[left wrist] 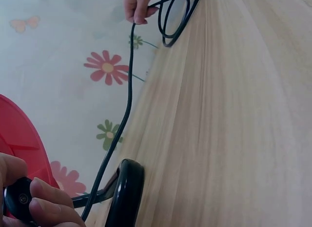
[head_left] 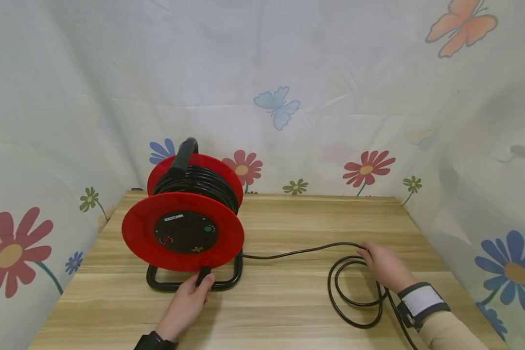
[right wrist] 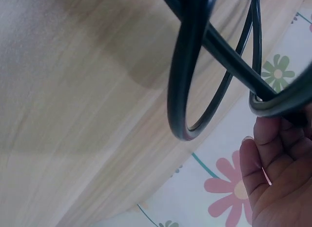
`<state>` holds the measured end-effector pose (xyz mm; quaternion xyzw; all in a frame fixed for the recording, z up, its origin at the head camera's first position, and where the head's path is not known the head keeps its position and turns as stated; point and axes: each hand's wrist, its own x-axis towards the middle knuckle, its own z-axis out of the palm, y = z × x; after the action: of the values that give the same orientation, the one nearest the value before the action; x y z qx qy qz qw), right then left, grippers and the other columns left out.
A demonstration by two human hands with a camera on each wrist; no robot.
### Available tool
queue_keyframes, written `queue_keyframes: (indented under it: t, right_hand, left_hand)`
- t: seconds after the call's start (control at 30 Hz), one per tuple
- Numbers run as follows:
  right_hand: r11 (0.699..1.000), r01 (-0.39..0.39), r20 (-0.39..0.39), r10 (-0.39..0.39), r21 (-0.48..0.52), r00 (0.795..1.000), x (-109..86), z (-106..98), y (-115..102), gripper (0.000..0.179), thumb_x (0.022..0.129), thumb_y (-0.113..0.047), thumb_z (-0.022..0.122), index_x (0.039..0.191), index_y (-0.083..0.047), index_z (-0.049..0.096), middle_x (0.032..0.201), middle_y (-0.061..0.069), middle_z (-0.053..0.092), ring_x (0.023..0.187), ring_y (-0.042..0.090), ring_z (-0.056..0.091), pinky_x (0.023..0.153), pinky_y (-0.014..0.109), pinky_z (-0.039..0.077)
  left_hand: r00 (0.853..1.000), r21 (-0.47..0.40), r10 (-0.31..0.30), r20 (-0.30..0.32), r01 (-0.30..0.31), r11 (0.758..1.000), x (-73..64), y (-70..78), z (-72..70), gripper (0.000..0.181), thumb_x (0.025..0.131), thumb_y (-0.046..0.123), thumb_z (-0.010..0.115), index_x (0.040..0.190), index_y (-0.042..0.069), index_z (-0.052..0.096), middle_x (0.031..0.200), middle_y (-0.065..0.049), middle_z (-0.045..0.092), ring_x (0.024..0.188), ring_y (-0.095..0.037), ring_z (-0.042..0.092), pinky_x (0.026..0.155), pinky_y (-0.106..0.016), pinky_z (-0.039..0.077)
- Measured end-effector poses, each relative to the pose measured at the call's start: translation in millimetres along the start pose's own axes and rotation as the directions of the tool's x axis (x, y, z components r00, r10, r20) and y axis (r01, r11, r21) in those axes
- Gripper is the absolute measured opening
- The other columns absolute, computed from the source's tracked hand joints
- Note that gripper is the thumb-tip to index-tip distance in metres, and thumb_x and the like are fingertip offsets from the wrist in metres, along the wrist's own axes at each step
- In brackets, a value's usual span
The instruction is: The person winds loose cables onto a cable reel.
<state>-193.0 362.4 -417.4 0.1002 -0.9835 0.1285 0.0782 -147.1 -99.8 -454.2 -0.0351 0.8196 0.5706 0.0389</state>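
A red and black cable reel point(head_left: 135, 226) stands on its black tube frame at the left of the table, black cable wound round its drum. My left hand point(head_left: 185, 304) grips the small black crank handle point(head_left: 204, 275) low on the reel's front disc. In the left wrist view, its fingers curl round the handle's round end point(left wrist: 18, 199). A length of black cable point(head_left: 288, 253) runs from the reel to my right hand point(head_left: 388, 270), which holds it between thumb and fingers. Loose loops of cable point(right wrist: 178, 95) hang or lie below the right hand, partly crossing over it in the right wrist view.
The wooden table point(head_left: 284, 311) is bounded by a pale cloth backdrop point(head_left: 332, 58) with flowers and butterflies at the back and sides. A black carrying handle point(head_left: 183, 158) rises above the reel. The cable's tail passes under the right wrist toward the front edge.
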Motion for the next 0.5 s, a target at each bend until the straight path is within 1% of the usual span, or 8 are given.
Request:
queue_keyframes:
  t: [0.13, 0.23, 0.33, 0.43, 0.5]
  right_hand:
    - [1.000, 0.013, 0.002, -0.013, 0.009, 1.000, 0.4, -2.2, -2.2, 0.016, 0.099, -0.017, 0.049, 0.100, -0.004, 0.058, 0.062, 0.000, 0.051, 0.050, 0.011, 0.042, 0.045, 0.029, 0.035]
    - [0.999, 0.012, 0.031, -0.013, 0.042, 0.999, 0.5, -5.7, -4.1, 0.013, 0.099, -0.017, 0.051, 0.097, -0.006, 0.058, 0.062, 0.000, 0.049, 0.050, 0.011, 0.041, 0.045, 0.029, 0.036]
    - [0.996, -0.011, 0.100, 0.003, 0.084, 0.995, 2.6, -9.9, -6.5, 0.013, 0.098, -0.019, 0.053, 0.094, -0.008, 0.058, 0.065, 0.000, 0.052, 0.054, 0.011, 0.045, 0.047, 0.029, 0.038]
    - [0.993, -0.038, 0.175, 0.018, 0.113, 0.984, 6.6, -13.5, -10.2, 0.016, 0.097, -0.022, 0.055, 0.096, -0.008, 0.062, 0.070, 0.001, 0.058, 0.060, 0.012, 0.049, 0.051, 0.030, 0.042]
    - [0.991, -0.051, 0.207, 0.025, 0.122, 0.978, 9.6, -14.8, -13.4, 0.019, 0.097, -0.024, 0.054, 0.098, -0.007, 0.063, 0.073, 0.001, 0.060, 0.063, 0.012, 0.051, 0.053, 0.031, 0.043]
  left_hand:
    - [0.999, -0.051, -0.032, -0.027, 0.030, 0.998, -1.7, 0.2, 1.3, 0.035, 0.096, 0.033, 0.055, 0.078, 0.003, 0.054, 0.057, 0.002, 0.045, 0.049, -0.012, 0.036, 0.048, -0.024, 0.028]
    - [0.998, -0.078, -0.051, -0.026, 0.048, 0.996, -1.6, -0.9, 0.4, 0.033, 0.097, 0.031, 0.055, 0.079, 0.003, 0.053, 0.058, 0.002, 0.045, 0.050, -0.013, 0.038, 0.049, -0.024, 0.029]
    - [0.998, -0.077, -0.067, -0.021, 0.065, 0.995, -1.4, -3.3, -3.1, 0.032, 0.097, 0.029, 0.054, 0.077, 0.005, 0.052, 0.058, 0.001, 0.044, 0.050, -0.013, 0.038, 0.049, -0.024, 0.028]
    - [0.995, -0.067, -0.098, -0.017, 0.096, 0.993, -1.8, -6.2, -8.4, 0.033, 0.097, 0.031, 0.053, 0.076, 0.006, 0.051, 0.057, 0.001, 0.044, 0.048, -0.014, 0.036, 0.047, -0.024, 0.028]
    - [0.992, -0.076, -0.122, -0.014, 0.121, 0.990, -2.0, -8.3, -12.1, 0.033, 0.097, 0.032, 0.053, 0.078, 0.006, 0.051, 0.057, 0.001, 0.044, 0.046, -0.014, 0.035, 0.045, -0.024, 0.028]
